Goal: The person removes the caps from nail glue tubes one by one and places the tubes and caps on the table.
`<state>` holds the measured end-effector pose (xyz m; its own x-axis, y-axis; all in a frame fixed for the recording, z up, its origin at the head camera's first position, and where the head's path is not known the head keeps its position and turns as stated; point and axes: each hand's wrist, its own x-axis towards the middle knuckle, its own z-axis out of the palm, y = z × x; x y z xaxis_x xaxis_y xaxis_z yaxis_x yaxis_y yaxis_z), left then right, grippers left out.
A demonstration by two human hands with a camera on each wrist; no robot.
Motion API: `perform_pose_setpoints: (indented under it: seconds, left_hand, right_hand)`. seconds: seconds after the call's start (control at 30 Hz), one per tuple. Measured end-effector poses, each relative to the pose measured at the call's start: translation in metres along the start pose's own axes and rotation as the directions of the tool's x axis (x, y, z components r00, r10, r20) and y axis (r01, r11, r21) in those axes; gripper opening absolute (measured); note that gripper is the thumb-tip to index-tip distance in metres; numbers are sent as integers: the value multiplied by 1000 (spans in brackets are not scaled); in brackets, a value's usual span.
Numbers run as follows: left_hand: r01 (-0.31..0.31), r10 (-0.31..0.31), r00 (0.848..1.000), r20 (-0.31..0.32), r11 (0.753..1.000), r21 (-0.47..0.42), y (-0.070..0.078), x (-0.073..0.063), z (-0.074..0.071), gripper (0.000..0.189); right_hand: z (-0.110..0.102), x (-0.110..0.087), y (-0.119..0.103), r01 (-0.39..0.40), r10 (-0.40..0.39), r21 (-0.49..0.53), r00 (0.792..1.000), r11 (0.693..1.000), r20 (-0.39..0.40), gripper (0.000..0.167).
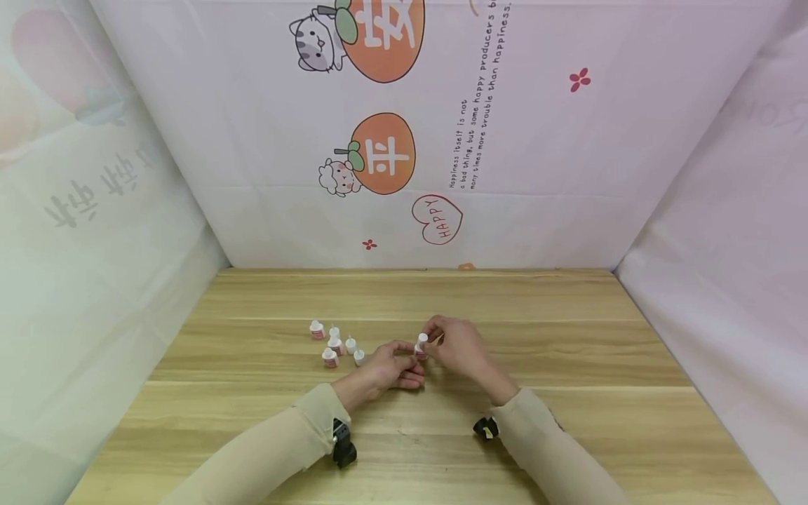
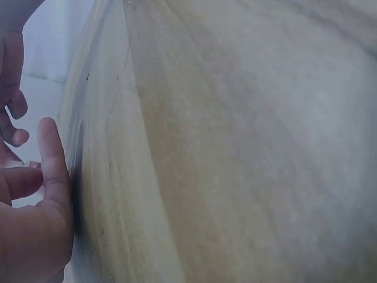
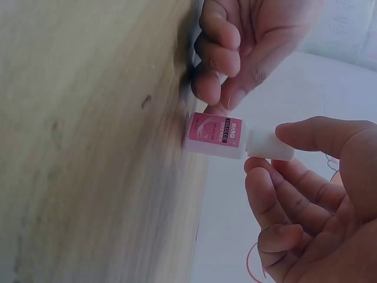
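A small nail glue bottle point(image 3: 215, 137) with a pink label stands upright on the table, between both hands. My right hand point(image 1: 459, 345) pinches its white cap point(image 3: 271, 144) between thumb and fingers. Low on the bottle's side, my left hand point(image 1: 390, 366) holds it with thumb and index finger, the other fingers extended near the tabletop. In the left wrist view, only a sliver of the pink label point(image 2: 35, 165) shows beside the left thumb.
Left of the hands stand several similar bottles point(image 1: 317, 330) and small white pieces point(image 1: 351, 345) with thin tips pointing up. The wooden table point(image 1: 404, 449) meets printed white cloth walls point(image 1: 524, 210) at the back and sides.
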<state>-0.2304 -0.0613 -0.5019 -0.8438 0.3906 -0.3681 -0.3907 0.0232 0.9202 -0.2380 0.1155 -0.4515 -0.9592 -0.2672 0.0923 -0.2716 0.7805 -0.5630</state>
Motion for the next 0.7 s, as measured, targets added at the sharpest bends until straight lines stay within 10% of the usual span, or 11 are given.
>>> perform_pose_setpoints:
  seconds: [0.7]
  left_hand:
    - [-26, 26, 999, -29, 1000, 12, 0, 3, 2, 25]
  right_hand:
    - [4, 2, -4, 1, -1, -3, 1000, 1000, 1, 14]
